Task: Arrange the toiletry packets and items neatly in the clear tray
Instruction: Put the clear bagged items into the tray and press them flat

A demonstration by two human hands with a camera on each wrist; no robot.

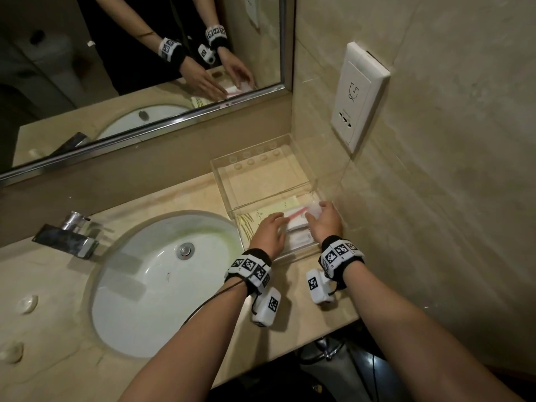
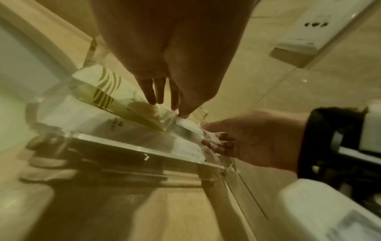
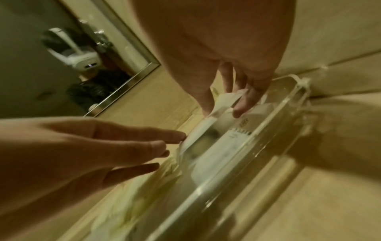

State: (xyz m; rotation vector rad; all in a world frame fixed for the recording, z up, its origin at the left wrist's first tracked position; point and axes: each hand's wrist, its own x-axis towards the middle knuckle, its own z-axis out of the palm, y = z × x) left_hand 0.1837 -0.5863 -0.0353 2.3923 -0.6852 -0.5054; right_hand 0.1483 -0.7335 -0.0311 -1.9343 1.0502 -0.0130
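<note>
— Where are the packets sitting?

— They are lying in the near end of the clear tray (image 1: pixel 220 169), which is standing on the beige counter (image 1: pixel 179 195) in the corner, just beside the side wall; the white packets (image 1: pixel 298 237) are stacking up together, with a pink-striped packet (image 1: pixel 295 213) lying on top; a pale yellow packet (image 1: pixel 290 203) is lying flat to their left, nearer the sink (image 1: pixel 162 282).

— And the hands?

— Both are reaching into the tray from the near side; the left hand (image 1: pixel 268 232) is lying with fingers straight, its fingertips (image 3: pixel 179 137) touching the left edge of the white stack; the right hand (image 1: pixel 324 220) is curling its fingers and thumb round the right end of the stack, pinching a crinkled white packet (image 1: pixel 314 210).

— What is surrounding the tray?

— The far half of the tray is showing only its clear floor; a chrome tap (image 1: pixel 69 236) is standing left of the sink; a mirror (image 1: pixel 139 62) is running along the back wall; a white socket plate (image 1: pixel 358 94) is hanging on the side wall above the tray.
</note>
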